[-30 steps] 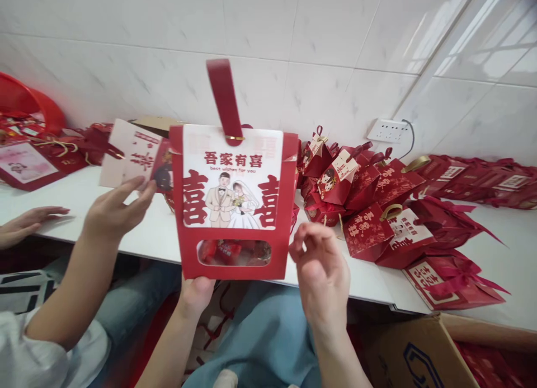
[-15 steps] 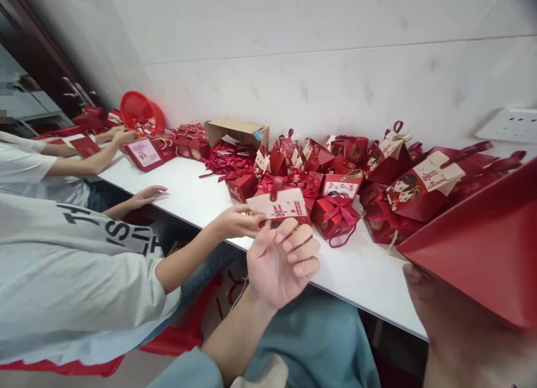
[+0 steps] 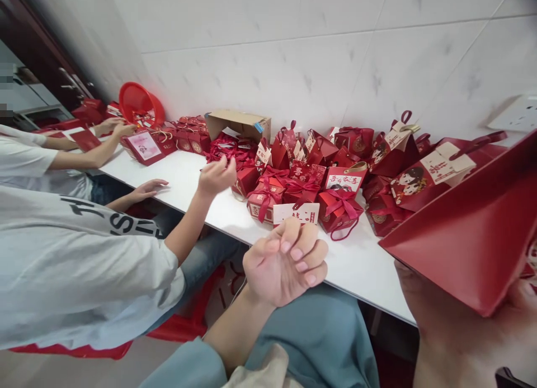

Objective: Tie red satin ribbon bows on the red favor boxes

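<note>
My left hand (image 3: 287, 265) hovers at the table's front edge, palm turned up. Its fingers curl loosely, with nothing visible in the palm. Just behind the fingertips is a cream card with red print (image 3: 296, 213); whether the fingers touch it cannot be made out. At the far right, close to the camera, my right hand (image 3: 457, 337) is around a large red gift box (image 3: 457, 231). The box covers most of that hand's fingers. Several ribboned red gift boxes (image 3: 340, 206) stand beyond my left hand.
A co-worker's raised hand (image 3: 216, 178) is left of mine. An open cardboard box (image 3: 239, 119) with red ribboned items stands against the wall. Farther left are a red basin (image 3: 140, 105) and other people's arms. A socket panel (image 3: 514, 116) is on the right wall.
The co-worker's hand has let go of the red box with the cream card and drawn back left. The card now sits lower, behind my left fingers. The red box at right shifted slightly.
</note>
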{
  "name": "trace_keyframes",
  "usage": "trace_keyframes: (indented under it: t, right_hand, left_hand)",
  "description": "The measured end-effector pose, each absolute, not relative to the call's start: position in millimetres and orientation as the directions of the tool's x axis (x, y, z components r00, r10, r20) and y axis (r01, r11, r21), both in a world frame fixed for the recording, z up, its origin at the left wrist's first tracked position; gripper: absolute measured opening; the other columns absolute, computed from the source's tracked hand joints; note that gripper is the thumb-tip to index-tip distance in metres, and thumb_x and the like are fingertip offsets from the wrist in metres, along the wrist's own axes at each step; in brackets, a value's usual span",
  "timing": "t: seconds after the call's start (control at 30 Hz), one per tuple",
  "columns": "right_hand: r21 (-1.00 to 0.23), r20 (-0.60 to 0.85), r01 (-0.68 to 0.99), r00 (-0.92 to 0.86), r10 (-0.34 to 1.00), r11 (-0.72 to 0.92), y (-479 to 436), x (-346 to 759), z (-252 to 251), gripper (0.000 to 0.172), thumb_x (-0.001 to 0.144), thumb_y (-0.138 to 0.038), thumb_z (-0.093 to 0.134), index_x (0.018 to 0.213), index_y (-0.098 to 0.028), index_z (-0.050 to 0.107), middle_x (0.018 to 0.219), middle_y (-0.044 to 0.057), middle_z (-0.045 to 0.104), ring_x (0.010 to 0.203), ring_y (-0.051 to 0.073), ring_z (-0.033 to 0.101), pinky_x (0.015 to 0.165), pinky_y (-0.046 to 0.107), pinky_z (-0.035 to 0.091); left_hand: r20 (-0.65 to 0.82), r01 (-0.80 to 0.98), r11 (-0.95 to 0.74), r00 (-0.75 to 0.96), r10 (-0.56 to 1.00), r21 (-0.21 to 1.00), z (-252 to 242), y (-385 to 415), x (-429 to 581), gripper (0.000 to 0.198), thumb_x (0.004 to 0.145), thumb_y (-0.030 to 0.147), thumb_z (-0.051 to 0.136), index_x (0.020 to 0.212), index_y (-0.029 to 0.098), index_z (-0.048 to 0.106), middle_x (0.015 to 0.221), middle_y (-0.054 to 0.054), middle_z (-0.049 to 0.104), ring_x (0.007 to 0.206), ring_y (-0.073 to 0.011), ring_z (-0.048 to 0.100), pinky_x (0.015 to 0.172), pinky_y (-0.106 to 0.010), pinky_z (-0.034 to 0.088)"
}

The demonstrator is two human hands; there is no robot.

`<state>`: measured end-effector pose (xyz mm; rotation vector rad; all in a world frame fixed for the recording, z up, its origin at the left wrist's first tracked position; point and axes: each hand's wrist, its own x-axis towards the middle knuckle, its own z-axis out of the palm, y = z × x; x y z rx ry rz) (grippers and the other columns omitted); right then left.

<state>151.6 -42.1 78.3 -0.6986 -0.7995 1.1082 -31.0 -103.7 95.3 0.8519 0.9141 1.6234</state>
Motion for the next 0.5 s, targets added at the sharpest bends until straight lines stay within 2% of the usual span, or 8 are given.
trace_keyframes:
  t: [0.03,0.1,0.2,0.27,0.33,0.37,0.43,0.5]
  right_hand:
    - [-0.791,0.200,-0.534,0.235,0.951,0.299,-41.9,150.7,76.6,0.032,0.080,-0.038,0.033,0.084,-0.030,0.063,0.087,0.000,0.065,0.105,0.030,0.056,0.087,0.054,0.045]
    - [-0.750,0.187,-0.591,0.241,0.952,0.297,-41.3,150.2,72.7,0.032,0.081,-0.036,0.034,0.085,-0.029,0.064,0.087,0.001,0.065,0.104,0.029,0.056,0.088,0.053,0.045]
    - [-0.753,0.175,-0.587,0.259,0.950,0.299,-40.1,151.6,67.8,0.031,0.081,-0.037,0.037,0.090,-0.029,0.065,0.088,0.000,0.064,0.101,0.028,0.057,0.087,0.051,0.046]
    - [-0.746,0.166,-0.597,0.262,0.951,0.294,-39.3,152.5,66.4,0.031,0.080,-0.037,0.038,0.092,-0.029,0.066,0.088,0.001,0.065,0.099,0.028,0.058,0.086,0.051,0.046]
    - [-0.733,0.153,-0.617,0.260,0.953,0.286,-38.6,153.1,66.2,0.030,0.080,-0.038,0.040,0.091,-0.028,0.066,0.087,0.002,0.065,0.096,0.028,0.059,0.086,0.051,0.046]
    - [-0.728,0.143,-0.625,0.264,0.954,0.282,-38.3,153.3,66.2,0.028,0.080,-0.038,0.041,0.089,-0.027,0.066,0.086,0.002,0.065,0.094,0.028,0.060,0.085,0.051,0.046]
    - [-0.719,0.111,-0.642,0.271,0.956,0.265,-38.0,153.4,64.8,0.024,0.079,-0.038,0.045,0.086,-0.027,0.065,0.081,0.001,0.066,0.088,0.026,0.062,0.083,0.048,0.047]
    - [-0.732,0.086,-0.634,0.276,0.957,0.248,-38.7,152.8,60.1,0.020,0.077,-0.037,0.049,0.082,-0.026,0.065,0.074,-0.001,0.065,0.076,0.021,0.063,0.078,0.041,0.049]
  left_hand:
    - [0.046,-0.254,-0.123,-0.288,0.956,0.959,92.1,-104.1,-32.1,0.029,0.074,0.058,0.041,0.067,0.035,0.056,0.052,-0.002,0.040,0.045,-0.0168,0.036,0.039,-0.033,0.032]
    - [0.023,0.057,0.001,-0.426,0.905,0.998,86.4,-104.8,-35.1,0.023,0.079,0.048,0.043,0.090,0.039,0.062,0.057,-0.002,0.050,0.051,-0.0195,0.045,0.043,-0.035,0.035]
    - [0.022,0.248,0.127,-0.522,0.853,0.960,83.2,-105.3,-39.2,0.030,0.080,0.030,0.044,0.102,0.042,0.061,0.062,0.001,0.055,0.061,-0.0232,0.053,0.047,-0.036,0.037]
    - [-0.040,0.198,0.161,-0.505,0.862,0.967,85.0,-105.2,-38.4,0.028,0.081,0.028,0.042,0.096,0.040,0.063,0.062,0.000,0.053,0.059,-0.0241,0.052,0.047,-0.037,0.036]
    - [-0.054,0.016,0.066,-0.402,0.914,0.998,87.9,-105.0,-33.6,0.023,0.082,0.039,0.040,0.078,0.033,0.061,0.058,-0.003,0.048,0.051,-0.0208,0.045,0.043,-0.036,0.034]
    - [-0.011,-0.123,-0.030,-0.326,0.945,0.992,89.1,-105.0,-30.4,0.028,0.082,0.047,0.039,0.067,0.030,0.056,0.056,-0.003,0.042,0.047,-0.0177,0.040,0.040,-0.034,0.032]
    - [0.138,-0.407,-0.210,-0.199,0.970,0.889,91.2,-104.7,-27.0,0.041,0.077,0.059,0.043,0.056,0.024,0.039,0.055,0.000,0.031,0.043,-0.0119,0.031,0.036,-0.029,0.030]
    - [0.250,-0.492,-0.288,-0.142,0.958,0.822,94.3,-102.3,-35.9,0.047,0.072,0.059,0.054,0.055,0.021,0.032,0.056,0.003,0.029,0.044,-0.0089,0.033,0.038,-0.026,0.034]
